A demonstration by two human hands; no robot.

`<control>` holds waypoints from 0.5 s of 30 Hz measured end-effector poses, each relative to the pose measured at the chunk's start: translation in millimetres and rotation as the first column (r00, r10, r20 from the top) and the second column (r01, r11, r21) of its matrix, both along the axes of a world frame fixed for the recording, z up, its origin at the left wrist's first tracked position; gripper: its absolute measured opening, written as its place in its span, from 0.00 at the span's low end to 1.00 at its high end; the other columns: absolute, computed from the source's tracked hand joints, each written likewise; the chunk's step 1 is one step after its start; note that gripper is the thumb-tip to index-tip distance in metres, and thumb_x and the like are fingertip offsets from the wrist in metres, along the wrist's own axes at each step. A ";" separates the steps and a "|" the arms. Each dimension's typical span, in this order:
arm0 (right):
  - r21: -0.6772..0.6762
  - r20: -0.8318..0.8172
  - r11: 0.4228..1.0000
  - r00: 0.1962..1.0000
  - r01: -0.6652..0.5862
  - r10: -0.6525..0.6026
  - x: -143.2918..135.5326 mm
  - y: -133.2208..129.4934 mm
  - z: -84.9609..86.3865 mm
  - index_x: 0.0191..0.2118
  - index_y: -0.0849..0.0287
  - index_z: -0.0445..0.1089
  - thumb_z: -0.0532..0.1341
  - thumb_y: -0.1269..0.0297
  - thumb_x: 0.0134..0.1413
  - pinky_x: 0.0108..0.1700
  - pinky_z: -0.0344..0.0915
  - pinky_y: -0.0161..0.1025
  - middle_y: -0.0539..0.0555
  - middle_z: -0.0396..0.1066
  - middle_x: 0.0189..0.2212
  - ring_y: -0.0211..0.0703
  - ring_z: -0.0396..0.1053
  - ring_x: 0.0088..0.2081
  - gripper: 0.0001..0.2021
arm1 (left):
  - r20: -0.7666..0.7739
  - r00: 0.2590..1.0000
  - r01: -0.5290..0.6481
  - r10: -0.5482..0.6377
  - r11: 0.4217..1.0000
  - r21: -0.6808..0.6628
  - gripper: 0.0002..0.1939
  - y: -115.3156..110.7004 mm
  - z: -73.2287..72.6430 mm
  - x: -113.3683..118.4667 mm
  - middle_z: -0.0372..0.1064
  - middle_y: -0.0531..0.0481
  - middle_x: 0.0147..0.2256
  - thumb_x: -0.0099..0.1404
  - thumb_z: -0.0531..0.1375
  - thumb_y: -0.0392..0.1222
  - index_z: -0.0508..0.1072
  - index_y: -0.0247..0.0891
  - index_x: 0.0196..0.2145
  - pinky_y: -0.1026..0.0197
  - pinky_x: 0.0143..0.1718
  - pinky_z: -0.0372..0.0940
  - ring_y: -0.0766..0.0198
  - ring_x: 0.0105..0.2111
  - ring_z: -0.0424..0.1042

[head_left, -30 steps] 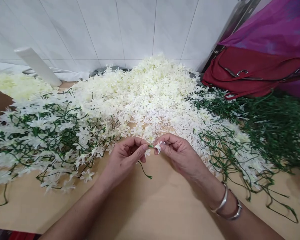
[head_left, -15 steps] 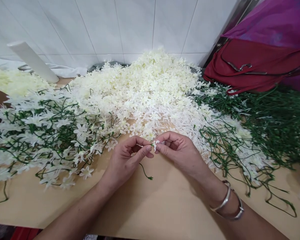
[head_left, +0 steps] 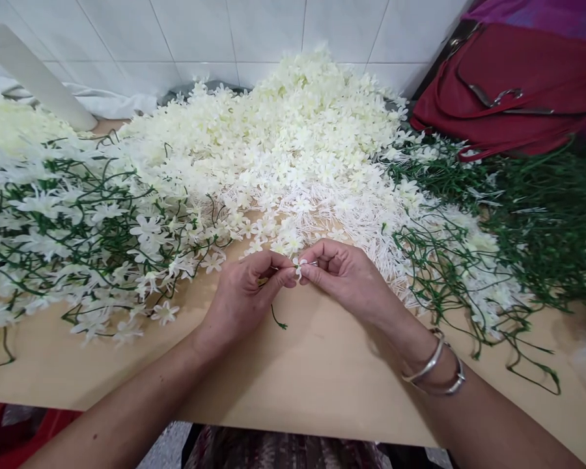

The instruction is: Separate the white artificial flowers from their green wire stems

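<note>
Fingertip to fingertip, my two hands meet above the bare front part of the table [head_left: 322,365]. My left hand [head_left: 254,286] pinches a green artificial stem [head_left: 278,318], whose loose end hangs below the fingers. In a pinch of thumb and forefinger, my right hand [head_left: 342,273] holds a small white artificial flower [head_left: 299,266] where the hands meet. The exact join between stem and flower is mostly covered by the fingers. Just beyond the hands spreads a large heap of loose white flowers [head_left: 293,150] with thin white stalks.
White flowers on green stems [head_left: 97,241] are piled at left. Bare green stems [head_left: 551,221] lie in a tangle at right, below a red handbag [head_left: 512,85]. A white roll [head_left: 39,78] stands at the back left, near the tiled wall [head_left: 268,29].
The view has tipped downward, so the heaps appear higher and the table's front edge shows more. Both hands keep their pinches, and the flower and stem remain between them.
</note>
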State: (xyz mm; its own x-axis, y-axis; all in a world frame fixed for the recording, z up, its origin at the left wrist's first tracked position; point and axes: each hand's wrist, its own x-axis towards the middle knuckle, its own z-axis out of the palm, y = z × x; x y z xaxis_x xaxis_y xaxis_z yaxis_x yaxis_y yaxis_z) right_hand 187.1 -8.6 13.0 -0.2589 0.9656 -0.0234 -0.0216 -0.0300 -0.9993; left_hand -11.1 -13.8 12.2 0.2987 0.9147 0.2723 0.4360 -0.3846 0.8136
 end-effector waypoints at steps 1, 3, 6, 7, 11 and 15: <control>-0.006 -0.015 1.000 1.000 -0.007 0.007 0.7 1.2 -1.0 0.33 0.57 0.75 0.74 0.52 0.52 0.36 0.73 0.39 0.50 0.77 0.27 0.40 0.75 0.31 0.14 | -0.001 1.000 -0.001 0.001 1.000 -0.004 0.05 0.2 -0.9 0.3 0.82 0.53 0.30 0.71 0.66 0.42 0.79 0.40 0.36 0.65 0.33 0.69 0.65 0.30 0.80; -0.019 -0.054 1.000 0.998 -0.013 0.012 1.8 3.1 -2.3 0.34 0.56 0.76 0.75 0.51 0.51 0.38 0.74 0.40 0.50 0.77 0.28 0.40 0.76 0.31 0.15 | 0.024 1.000 -0.002 0.003 0.999 -0.037 0.06 0.4 -2.8 0.8 0.82 0.52 0.32 0.71 0.65 0.43 0.79 0.40 0.37 0.65 0.35 0.71 0.64 0.32 0.81; -0.049 -0.099 0.999 0.995 0.000 -0.005 2.5 4.4 -2.5 0.35 0.54 0.76 0.77 0.51 0.48 0.41 0.77 0.42 0.49 0.79 0.29 0.41 0.77 0.31 0.16 | 0.116 0.993 0.030 -0.016 0.992 -0.124 0.07 0.2 -5.4 1.7 0.83 0.49 0.35 0.72 0.64 0.44 0.78 0.38 0.40 0.63 0.39 0.74 0.62 0.35 0.82; -0.057 -0.098 0.998 0.995 0.004 -0.009 2.7 4.5 -2.2 0.35 0.54 0.76 0.77 0.51 0.47 0.41 0.77 0.43 0.49 0.79 0.29 0.41 0.77 0.31 0.17 | 0.142 0.990 0.046 -0.025 0.988 -0.148 0.08 0.0 -6.1 1.8 0.83 0.48 0.36 0.72 0.64 0.45 0.78 0.38 0.41 0.63 0.39 0.74 0.61 0.37 0.82; -0.051 -0.059 0.999 0.998 0.002 -0.005 3.4 4.2 -0.8 0.33 0.55 0.77 0.78 0.50 0.46 0.42 0.77 0.43 0.50 0.79 0.28 0.43 0.78 0.33 0.17 | 0.187 0.981 0.083 -0.046 0.977 -0.195 0.08 -0.7 -8.8 1.3 0.83 0.47 0.37 0.73 0.63 0.44 0.77 0.37 0.42 0.63 0.40 0.75 0.62 0.37 0.82; -0.007 -0.015 1.000 1.000 0.001 -0.002 2.0 1.8 0.0 0.32 0.55 0.77 0.76 0.51 0.50 0.41 0.76 0.42 0.51 0.79 0.30 0.42 0.77 0.33 0.15 | 0.216 0.975 0.104 -0.056 0.971 -0.215 0.08 -0.9 -10.8 0.1 0.83 0.46 0.37 0.72 0.63 0.44 0.76 0.36 0.42 0.63 0.39 0.75 0.61 0.37 0.83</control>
